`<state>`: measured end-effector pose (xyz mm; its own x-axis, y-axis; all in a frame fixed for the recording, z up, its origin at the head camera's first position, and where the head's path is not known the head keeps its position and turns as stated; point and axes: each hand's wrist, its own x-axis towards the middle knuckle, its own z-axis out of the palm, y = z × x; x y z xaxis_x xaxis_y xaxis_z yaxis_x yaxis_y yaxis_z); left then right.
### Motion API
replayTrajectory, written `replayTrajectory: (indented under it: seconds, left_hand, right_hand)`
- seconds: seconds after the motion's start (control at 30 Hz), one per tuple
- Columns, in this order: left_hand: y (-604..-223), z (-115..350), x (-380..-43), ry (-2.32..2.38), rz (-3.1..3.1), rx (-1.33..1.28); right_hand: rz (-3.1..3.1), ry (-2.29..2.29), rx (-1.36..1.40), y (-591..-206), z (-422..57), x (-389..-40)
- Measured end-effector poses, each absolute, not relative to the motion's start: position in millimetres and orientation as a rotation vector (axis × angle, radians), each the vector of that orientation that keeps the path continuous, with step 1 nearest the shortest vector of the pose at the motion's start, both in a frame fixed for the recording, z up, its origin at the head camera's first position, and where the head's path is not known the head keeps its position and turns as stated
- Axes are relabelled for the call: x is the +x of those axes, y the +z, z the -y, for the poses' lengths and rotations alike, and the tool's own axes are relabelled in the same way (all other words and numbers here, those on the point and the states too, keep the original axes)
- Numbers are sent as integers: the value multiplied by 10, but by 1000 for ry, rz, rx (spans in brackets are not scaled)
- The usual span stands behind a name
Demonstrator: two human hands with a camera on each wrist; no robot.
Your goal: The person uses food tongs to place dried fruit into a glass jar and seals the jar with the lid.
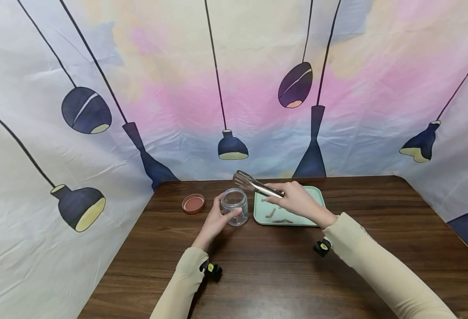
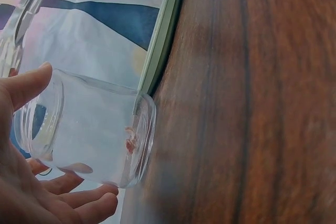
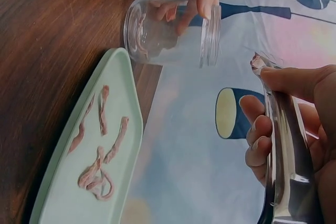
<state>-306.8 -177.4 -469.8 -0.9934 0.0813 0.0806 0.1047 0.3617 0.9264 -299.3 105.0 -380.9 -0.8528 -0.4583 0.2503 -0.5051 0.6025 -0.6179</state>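
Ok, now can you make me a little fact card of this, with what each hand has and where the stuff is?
Left hand: holds the jar
Right hand: holds the tongs
Tongs' tips: higher than the jar's mouth, with a pinkish bit in them
Jar: clear, upright, lid off
In the jar: something small and reddish at the bottom
Lid: reddish, on the table, left of the jar
Tray: pale green, right of the jar
On the tray: pinkish strips
Behind: cloth with lamp pictures

tray (image 1: 261, 215): mint green | strips (image 3: 117, 140): pink | jar (image 1: 234, 204): clear | tongs (image 1: 258, 186): silver | lid (image 1: 193, 203): brick red | table (image 1: 266, 274): brown wood-grain | sleeves (image 1: 381, 268): cream | cloth (image 1: 178, 102): pastel, navy lamp print
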Motion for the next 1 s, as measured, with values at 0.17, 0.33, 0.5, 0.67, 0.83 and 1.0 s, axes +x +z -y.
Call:
replayTrajectory:
  seconds: [0.17, 0.33, 0.5, 0.67, 0.83, 1.0]
  left_hand:
    - [-4689, 1766, -3068, -1747, 2571, -173]
    - [-4645, 1740, -3055, -1747, 2571, -173]
    - [-4653, 1738, -3075, -1753, 2573, -182]
    - [-4680, 1762, -3093, -1768, 2577, -167]
    - [-4650, 1779, -3081, -1842, 2568, -191]
    - [-4637, 1786, -3062, -1879, 2573, -184]
  right_hand:
    - [2734, 1065, 871, -3784, -1009, -2986]
    - [2740, 1045, 898, -3795, -994, -2989]
    - [2770, 1022, 914, -3834, -990, -2985]
    - [2792, 937, 945, -3869, -987, -2982]
    - [2782, 862, 978, -3895, -990, -3011]
    - [2788, 824, 989, -3900, -978, -3046]
